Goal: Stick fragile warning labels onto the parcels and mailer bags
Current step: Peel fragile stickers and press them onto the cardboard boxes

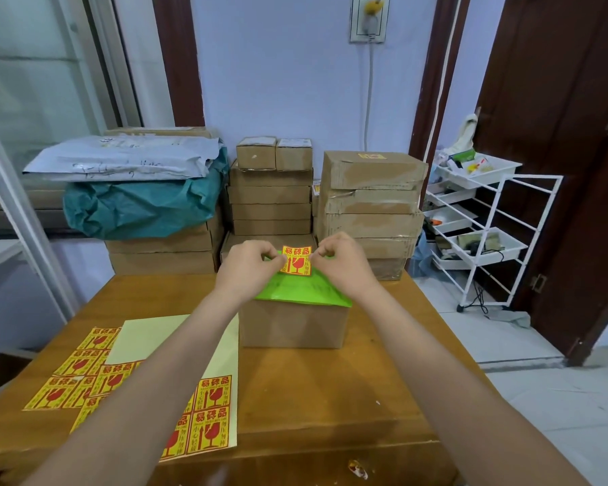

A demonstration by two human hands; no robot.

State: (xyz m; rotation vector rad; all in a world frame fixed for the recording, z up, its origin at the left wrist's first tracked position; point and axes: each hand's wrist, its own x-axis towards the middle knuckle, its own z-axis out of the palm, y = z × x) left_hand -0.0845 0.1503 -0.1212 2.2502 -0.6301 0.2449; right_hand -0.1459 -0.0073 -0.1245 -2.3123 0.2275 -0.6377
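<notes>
1. Head view, progress: both hands pinch one fragile label [296, 260] by its top corners, left hand [250, 266] and right hand [341, 263], just above a green mailer bag [306, 292] lying on a cardboard box [293, 326]. The label appears not yet pressed down.
2. Head view, remaining: one stacked box [372, 168] bears a label; most stacked parcels [271, 201] and the grey mailer bags [120, 159] show none, so much seems left.
3. Head view, materials: glossy yellow-red square stickers; label sheets [204, 408] on pale backing; matt corrugated card; crinkled teal plastic [137, 208]; varnished wooden table [330, 398].
</notes>
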